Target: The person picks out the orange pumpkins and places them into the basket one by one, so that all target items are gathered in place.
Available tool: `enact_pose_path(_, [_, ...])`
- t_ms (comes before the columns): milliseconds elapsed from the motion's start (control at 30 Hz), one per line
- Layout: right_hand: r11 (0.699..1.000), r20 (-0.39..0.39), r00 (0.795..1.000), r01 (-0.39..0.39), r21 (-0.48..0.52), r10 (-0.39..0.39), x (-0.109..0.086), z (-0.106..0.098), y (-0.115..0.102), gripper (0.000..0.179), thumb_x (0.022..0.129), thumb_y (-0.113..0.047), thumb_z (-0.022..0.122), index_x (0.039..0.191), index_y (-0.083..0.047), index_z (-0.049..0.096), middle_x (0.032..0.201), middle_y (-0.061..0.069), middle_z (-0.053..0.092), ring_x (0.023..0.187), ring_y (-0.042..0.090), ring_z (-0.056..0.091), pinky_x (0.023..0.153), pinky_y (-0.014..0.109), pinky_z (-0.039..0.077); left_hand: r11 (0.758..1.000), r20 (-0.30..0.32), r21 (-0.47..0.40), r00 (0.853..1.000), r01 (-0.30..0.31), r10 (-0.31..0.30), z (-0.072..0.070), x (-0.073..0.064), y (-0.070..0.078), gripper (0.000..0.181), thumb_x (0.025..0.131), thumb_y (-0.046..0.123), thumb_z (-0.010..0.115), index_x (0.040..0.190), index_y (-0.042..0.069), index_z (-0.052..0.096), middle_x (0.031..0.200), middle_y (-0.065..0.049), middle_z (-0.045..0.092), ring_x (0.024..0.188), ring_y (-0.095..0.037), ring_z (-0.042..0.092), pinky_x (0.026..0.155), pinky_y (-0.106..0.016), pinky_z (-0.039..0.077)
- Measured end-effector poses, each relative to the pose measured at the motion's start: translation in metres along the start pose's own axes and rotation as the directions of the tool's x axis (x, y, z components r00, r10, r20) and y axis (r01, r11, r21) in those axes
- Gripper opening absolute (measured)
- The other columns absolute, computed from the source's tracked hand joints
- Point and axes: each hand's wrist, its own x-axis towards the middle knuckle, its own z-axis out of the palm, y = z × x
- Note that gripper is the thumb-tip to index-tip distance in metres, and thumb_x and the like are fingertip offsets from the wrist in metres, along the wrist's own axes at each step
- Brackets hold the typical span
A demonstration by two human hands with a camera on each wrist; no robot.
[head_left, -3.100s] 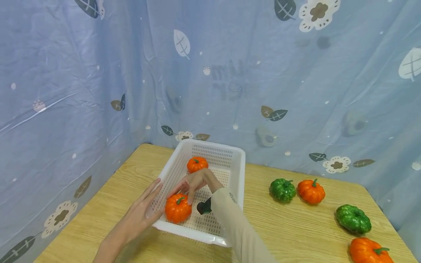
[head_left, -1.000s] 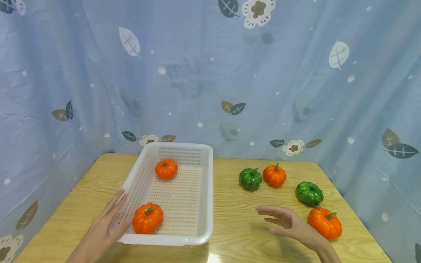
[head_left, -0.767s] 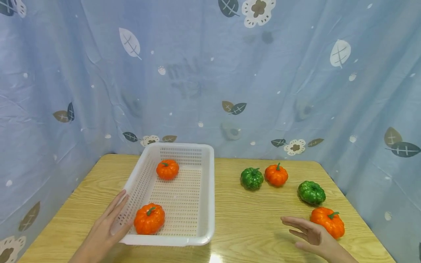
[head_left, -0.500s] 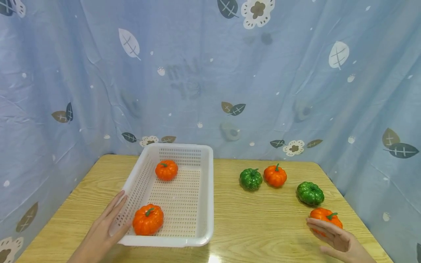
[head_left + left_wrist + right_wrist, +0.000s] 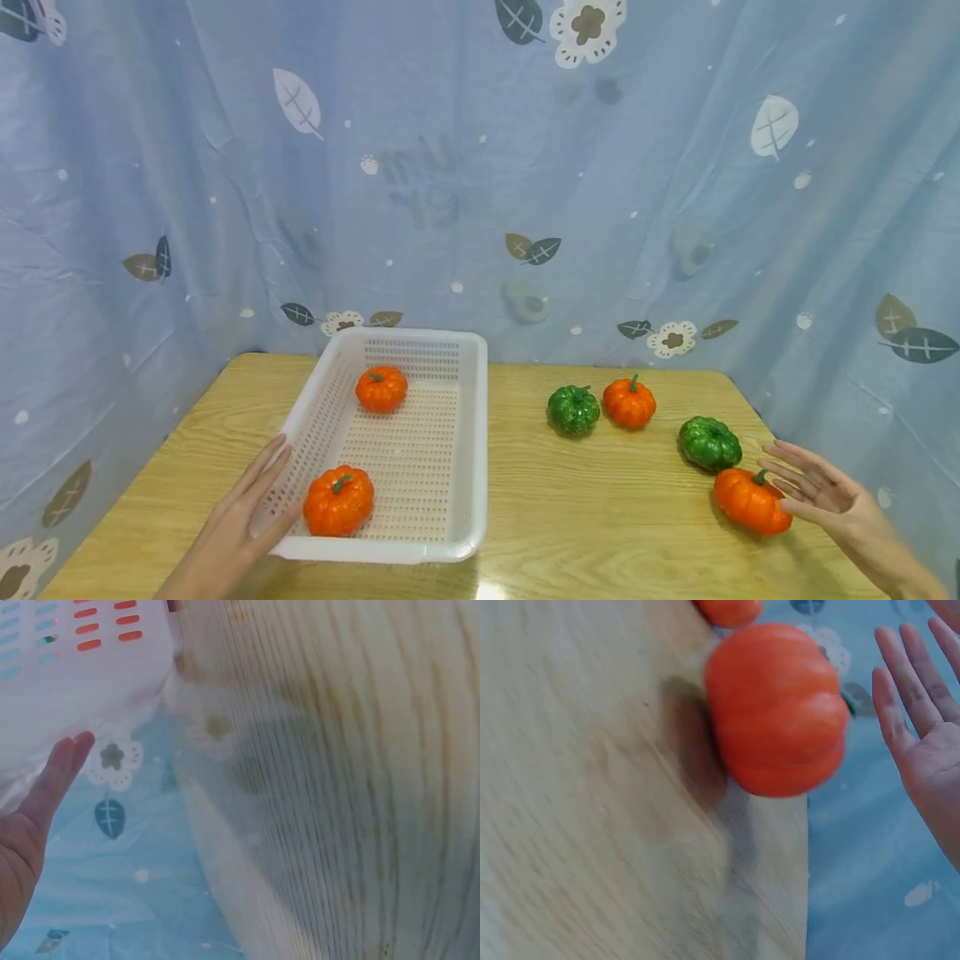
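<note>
My left hand (image 5: 234,518) rests along the left side of a white slotted plastic basket (image 5: 474,467), fingers extended by the rim. In the left wrist view, fingertips of that hand (image 5: 37,810) meet the basket wall (image 5: 82,705). Two orange toy pumpkins lie inside: a near one (image 5: 338,502) and a far one (image 5: 381,389). At the table's right, my right hand (image 5: 832,500) is spread beside another orange pumpkin (image 5: 750,502), thumb close to its stem. The right wrist view has this pumpkin (image 5: 776,712) left of the palm (image 5: 934,754), with a gap between them.
Behind the right-hand pumpkin sits a green pumpkin (image 5: 709,443). Further back are another green one (image 5: 573,410) and an orange one (image 5: 629,403). A patterned blue curtain (image 5: 450,167) encloses the back and sides of the wooden table (image 5: 570,517).
My right hand has left the near pumpkin in the basket and swung right, passing the right-hand pumpkin to its far side. That pumpkin now sits slightly turned. My left hand stays at the basket.
</note>
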Motion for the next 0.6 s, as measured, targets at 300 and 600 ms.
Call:
enact_pose_path(300, [0.930,-0.047,0.953,-0.303,-0.207,0.300,-0.002,-0.019,0.001,0.066,0.095,0.014,0.040,0.153,-0.011,0.021,0.140,-0.024,0.045,0.122,-0.011,0.043,0.092,0.012,0.044,1.000,-0.034,0.025,0.999,0.005,-0.004,0.001,-0.002,-0.003,0.073,0.088,0.030,0.069,0.148,0.004,0.035,0.157,-0.007,0.023,0.127,-0.044,0.039,0.091,-0.062,0.035])
enact_pose_path(600, [0.892,0.379,0.852,-0.434,0.128,0.360,0.001,-0.017,0.014,0.070,0.099,0.011,0.031,0.156,-0.021,0.007,0.153,-0.018,0.029,0.136,0.001,0.033,0.106,0.026,0.038,1.000,-0.026,0.027,1.000,-0.009,0.010,0.003,-0.001,-0.003,0.072,0.088,0.029,0.069,0.146,0.000,0.037,0.156,-0.010,0.025,0.128,-0.042,0.039,0.095,-0.059,0.040])
